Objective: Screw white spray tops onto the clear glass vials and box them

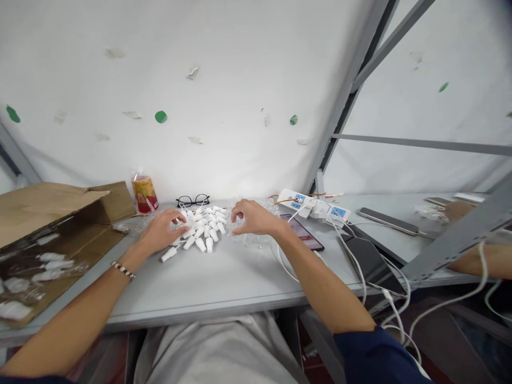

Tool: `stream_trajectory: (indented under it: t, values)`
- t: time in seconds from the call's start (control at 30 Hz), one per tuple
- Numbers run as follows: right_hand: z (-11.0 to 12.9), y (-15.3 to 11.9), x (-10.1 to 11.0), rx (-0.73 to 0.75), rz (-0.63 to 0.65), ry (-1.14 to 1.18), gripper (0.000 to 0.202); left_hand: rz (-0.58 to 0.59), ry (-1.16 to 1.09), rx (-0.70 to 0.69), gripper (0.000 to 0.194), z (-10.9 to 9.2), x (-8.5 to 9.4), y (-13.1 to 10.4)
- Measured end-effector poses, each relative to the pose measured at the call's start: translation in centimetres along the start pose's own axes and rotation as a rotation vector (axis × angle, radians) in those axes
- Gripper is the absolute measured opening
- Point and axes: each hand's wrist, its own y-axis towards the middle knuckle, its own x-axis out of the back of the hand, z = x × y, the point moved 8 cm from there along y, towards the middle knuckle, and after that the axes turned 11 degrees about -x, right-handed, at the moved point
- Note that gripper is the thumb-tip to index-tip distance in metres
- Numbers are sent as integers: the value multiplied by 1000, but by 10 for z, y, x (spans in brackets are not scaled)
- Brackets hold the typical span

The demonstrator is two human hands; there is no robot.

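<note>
A pile of small white capped pieces with thin stems (206, 226) lies on the grey table (180, 288). My left hand (164, 229) is at the pile's left edge, its fingers curved and apart, with nothing visible between them. On the other side, my right hand (252, 217) hovers by clear plastic pieces (260, 240), thumb and fingers apart in a curved shape. Nothing shows inside its grasp. One white piece (168, 254) lies at the near left end of the pile, below my left hand.
An open cardboard box (100, 234) holding white and clear pieces stands left. Behind are a red-yellow container (144, 193) and glasses (193, 201). Right are a phone (302, 233), power strips (296, 202), a dark tablet-like device (372, 264), cables and a metal frame. Another person's arm (480, 260) shows far right.
</note>
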Motion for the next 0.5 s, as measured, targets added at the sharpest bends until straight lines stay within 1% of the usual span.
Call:
stream_trajectory:
  t: [0.07,0.13,0.2,0.27,0.33,0.37,0.43,0.47,0.5]
  values:
    - [2,-1,2,6,-18,19,25,-3,19,-7,29,-1,-1,1]
    - [4,-1,6,5,-64,48,28,1,58,9,29,1,2,2]
    - [5,-2,11,2,-117,79,31,16,144,92,29,9,10,3]
    - [5,-2,13,1,-154,101,33,43,257,259,29,30,26,-2]
    - [6,-3,14,7,-171,115,33,68,337,443,32,58,47,-14]
    - [6,-3,14,12,-175,118,33,71,346,506,33,73,57,-22]
    - [6,-3,14,16,-176,120,33,76,345,601,31,103,74,-38]
    - [6,-3,13,15,-175,119,33,77,332,614,30,116,79,-46]
    - [6,-3,13,14,-173,118,33,83,300,598,27,126,81,-52]
